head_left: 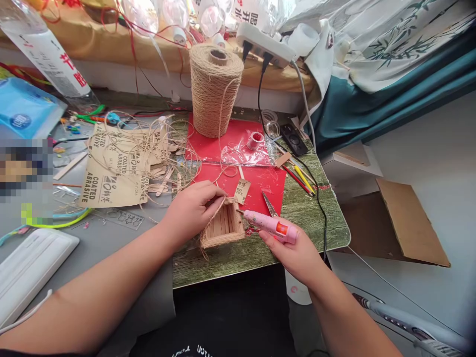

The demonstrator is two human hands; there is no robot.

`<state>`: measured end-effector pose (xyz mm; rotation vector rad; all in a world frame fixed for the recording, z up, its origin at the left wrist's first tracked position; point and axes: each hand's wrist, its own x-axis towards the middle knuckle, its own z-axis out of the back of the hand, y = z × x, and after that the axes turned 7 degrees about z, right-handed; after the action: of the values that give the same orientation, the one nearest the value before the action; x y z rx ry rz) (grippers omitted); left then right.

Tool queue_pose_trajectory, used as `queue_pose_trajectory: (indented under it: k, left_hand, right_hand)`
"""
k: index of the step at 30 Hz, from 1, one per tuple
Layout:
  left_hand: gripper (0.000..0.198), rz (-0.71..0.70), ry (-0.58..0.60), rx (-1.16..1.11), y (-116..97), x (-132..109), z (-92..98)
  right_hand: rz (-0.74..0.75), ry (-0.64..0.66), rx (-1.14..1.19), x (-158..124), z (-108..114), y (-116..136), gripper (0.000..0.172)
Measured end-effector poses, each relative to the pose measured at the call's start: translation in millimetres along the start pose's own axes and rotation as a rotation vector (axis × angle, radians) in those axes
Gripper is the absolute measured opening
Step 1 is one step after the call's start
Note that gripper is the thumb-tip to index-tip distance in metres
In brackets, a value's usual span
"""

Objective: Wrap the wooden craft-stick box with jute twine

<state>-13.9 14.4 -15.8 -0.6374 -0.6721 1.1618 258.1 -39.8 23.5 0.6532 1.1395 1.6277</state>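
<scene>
A small box [222, 222] of wooden craft sticks, its rim wrapped with twine, rests tilted at the table's near edge. My left hand [193, 208] is closed at its upper left corner, pinching the twine [215, 212] that runs along the rim; part of the box is hidden behind the fingers. My right hand [293, 253] grips a pink hot glue gun [269, 224], its nozzle close to the box's right upper side. Scissors [269, 203] lie just beyond the glue gun. A big spool of jute twine [215, 94] stands upright behind, with a loose strand trailing from it.
Red sheets [208, 173] lie under the spool. Sandpaper pieces [115, 168], tangled twine and craft sticks [163, 183] cover the left. A power strip [265, 45] sits on the ledge, its black cord crossing the table's right side. A cardboard box [390, 228] stands beyond the right edge.
</scene>
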Motion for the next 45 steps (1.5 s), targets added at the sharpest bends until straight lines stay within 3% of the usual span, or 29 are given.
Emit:
queue_pose_trajectory:
  k: [7,45]
  left_hand:
    - [0.017,-0.003,0.005,0.007,2,0,-1.7]
    - [0.019,0.009,-0.003,0.039,1,0,-2.3]
  right_hand:
    - [-0.085,0.014,-0.077,-7,2,1,0.038]
    - [-0.072,0.049,-0.116,-35,12,5,0.024]
